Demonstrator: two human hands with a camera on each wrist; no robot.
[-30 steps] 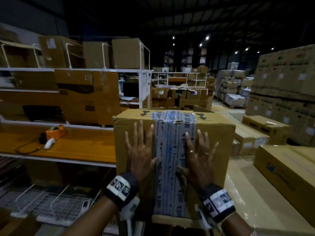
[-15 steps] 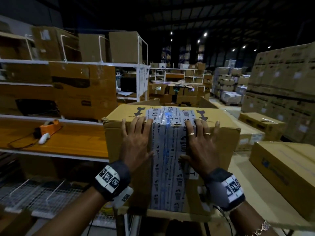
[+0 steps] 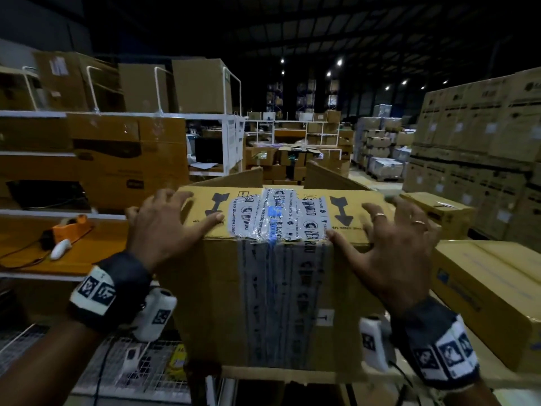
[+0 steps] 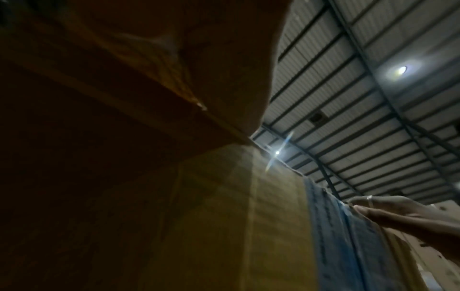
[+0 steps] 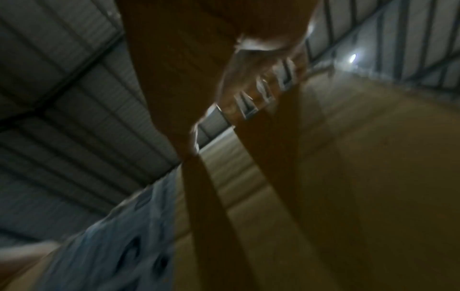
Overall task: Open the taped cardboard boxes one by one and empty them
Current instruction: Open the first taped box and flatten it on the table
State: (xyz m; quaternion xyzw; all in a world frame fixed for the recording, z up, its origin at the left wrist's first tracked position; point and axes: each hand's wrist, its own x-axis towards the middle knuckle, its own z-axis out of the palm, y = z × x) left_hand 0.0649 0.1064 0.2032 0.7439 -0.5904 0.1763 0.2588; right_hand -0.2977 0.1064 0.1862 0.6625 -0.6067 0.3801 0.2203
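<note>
A large cardboard box [image 3: 228, 303] stands right in front of me, with a wide band of grey printed tape [image 3: 278, 218] running over its top and down its front. My left hand [image 3: 164, 224] curls over the top left corner, thumb lying along the front top edge. My right hand [image 3: 392, 244] rests spread on the top right part, thumb at the front edge beside the tape. The left wrist view shows the box front [image 4: 224, 226], the tape [image 4: 336, 236] and the right hand [image 4: 398, 214] at the top edge. The right wrist view is blurred: box [image 5: 361, 177], tape [image 5: 119, 246].
An orange shelf [image 3: 96, 253] at left carries an orange tape dispenser [image 3: 68, 228] and a white handset [image 3: 60, 249]. Closed cartons [image 3: 491, 291] lie close on the right, with tall stacks [image 3: 483, 136] behind. Raised flaps [image 3: 234, 178] of another box stand behind mine.
Both hands slid up from the box's front face to its top edge and spread apart toward the corners. The top face now shows more.
</note>
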